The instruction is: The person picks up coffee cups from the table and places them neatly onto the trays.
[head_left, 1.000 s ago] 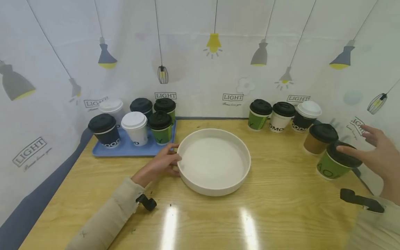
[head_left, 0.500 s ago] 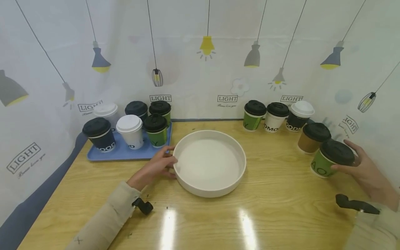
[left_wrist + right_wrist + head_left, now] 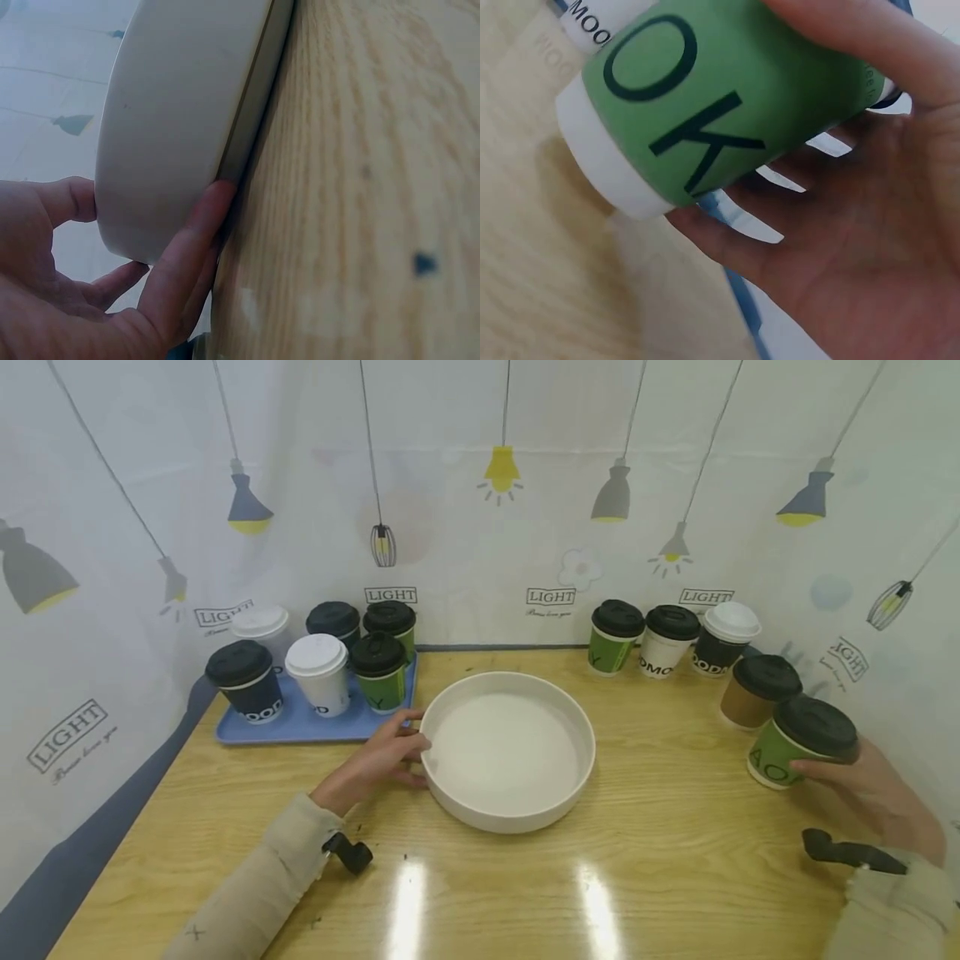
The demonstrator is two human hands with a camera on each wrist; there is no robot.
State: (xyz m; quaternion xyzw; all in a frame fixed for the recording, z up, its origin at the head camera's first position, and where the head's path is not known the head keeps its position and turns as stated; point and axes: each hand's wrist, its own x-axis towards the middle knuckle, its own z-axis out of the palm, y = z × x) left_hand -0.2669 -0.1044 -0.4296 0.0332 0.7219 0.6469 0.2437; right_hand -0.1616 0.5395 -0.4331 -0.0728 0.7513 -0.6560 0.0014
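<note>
In the head view a round, shallow cream dish (image 3: 510, 752) sits mid-table. My left hand (image 3: 375, 764) grips its left side. In the left wrist view the thumb is at the upper edge of the dish wall (image 3: 165, 127) and fingertips (image 3: 217, 196) reach its bottom edge. At the far right my right hand (image 3: 881, 789) holds a green paper coffee cup (image 3: 783, 758) with a black lid. The right wrist view shows the thumb along the cup's green side, with the fingers partly hidden behind it. The cup tilts slightly, its base near the table.
Beside the held cup stands a brown cup (image 3: 756, 693); a black cup (image 3: 712, 652), a white cup (image 3: 662, 652) and a green cup (image 3: 611, 647) line the back right. A blue tray (image 3: 315, 732) at left carries several lidded cups. A printed curtain (image 3: 465, 552) backs the table.
My right hand has come down from above the green cup and closed round its side. The left hand has stayed at the dish. The head view has shifted slightly.
</note>
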